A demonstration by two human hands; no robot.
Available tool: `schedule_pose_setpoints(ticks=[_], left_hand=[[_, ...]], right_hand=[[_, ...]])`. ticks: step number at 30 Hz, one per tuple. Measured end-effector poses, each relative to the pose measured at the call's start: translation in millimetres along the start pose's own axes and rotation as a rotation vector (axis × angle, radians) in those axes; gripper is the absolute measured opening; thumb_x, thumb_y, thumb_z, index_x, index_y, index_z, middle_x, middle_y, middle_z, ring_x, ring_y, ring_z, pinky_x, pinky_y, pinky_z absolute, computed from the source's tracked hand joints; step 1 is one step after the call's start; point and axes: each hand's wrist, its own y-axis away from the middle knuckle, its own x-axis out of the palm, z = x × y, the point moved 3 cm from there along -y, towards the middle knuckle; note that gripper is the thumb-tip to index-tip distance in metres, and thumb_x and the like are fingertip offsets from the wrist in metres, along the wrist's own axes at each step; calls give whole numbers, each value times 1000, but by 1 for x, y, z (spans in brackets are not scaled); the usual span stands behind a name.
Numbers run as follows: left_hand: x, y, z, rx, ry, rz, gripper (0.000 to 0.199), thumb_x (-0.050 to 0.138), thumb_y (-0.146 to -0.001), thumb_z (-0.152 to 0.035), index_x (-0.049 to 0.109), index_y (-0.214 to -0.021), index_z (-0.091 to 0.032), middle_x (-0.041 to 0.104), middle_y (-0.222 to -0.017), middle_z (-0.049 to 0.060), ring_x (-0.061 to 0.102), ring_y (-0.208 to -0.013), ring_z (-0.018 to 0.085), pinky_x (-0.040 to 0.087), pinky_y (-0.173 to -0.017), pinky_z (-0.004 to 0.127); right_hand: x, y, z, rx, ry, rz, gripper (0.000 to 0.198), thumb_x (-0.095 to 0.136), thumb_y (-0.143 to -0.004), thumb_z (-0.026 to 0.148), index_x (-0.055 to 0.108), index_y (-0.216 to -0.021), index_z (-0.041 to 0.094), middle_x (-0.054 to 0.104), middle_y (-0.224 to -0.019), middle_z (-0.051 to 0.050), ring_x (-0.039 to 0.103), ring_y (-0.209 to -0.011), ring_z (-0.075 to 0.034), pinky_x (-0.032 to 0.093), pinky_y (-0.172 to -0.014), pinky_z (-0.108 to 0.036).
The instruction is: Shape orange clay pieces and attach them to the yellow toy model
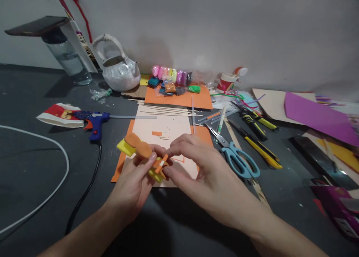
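My left hand (134, 182) is closed around a small orange-and-yellow craft piece (143, 150), with rounded orange parts over yellow ones. Its thumb presses on the upper side. At the near end of the piece lies a narrow orange strip (162, 163) with a white patch in its middle. Thumb and index finger of my right hand (202, 171) close on that end, pinching at the strip; the exact contact is partly hidden. Both hands are above a pale sheet (182, 174) on orange paper (206, 139). A loose orange scrap (156, 133) rests on the sheet beyond the fingers.
Blue-handled scissors (241, 161), a yellow cutter (263, 152) and pliers (254, 124) lie to the right. On the left are a blue glue gun (95, 126) with its cable and a white cord (66, 156). A kettle (120, 75) and packs of coloured clay (174, 77) stand behind.
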Motion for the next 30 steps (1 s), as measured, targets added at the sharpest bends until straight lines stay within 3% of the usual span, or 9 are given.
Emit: schedule_pose_setpoints(ticks=[10,30], left_hand=[[-1,-1,0,-26,-81,-19,31,90,-72,-41,72,-82,-18,68,-82,3,70,-87,20,57,-71,26],[-1,0,1,-9,-108,-40,20,85,-77,-35,72,-82,-20,68,-78,2,70,-81,20,56,-70,27]], right_hand=[[6,-3,-6,126,-107,59,14,65,-87,7,68,-87,21,66,-94,-1,61,-96,-16,46,-84,-30],[9,-1,-2,-47,6,-5,18,61,-93,8,62,-82,21,66,-90,-2,61,-94,-18,47,-83,-31]])
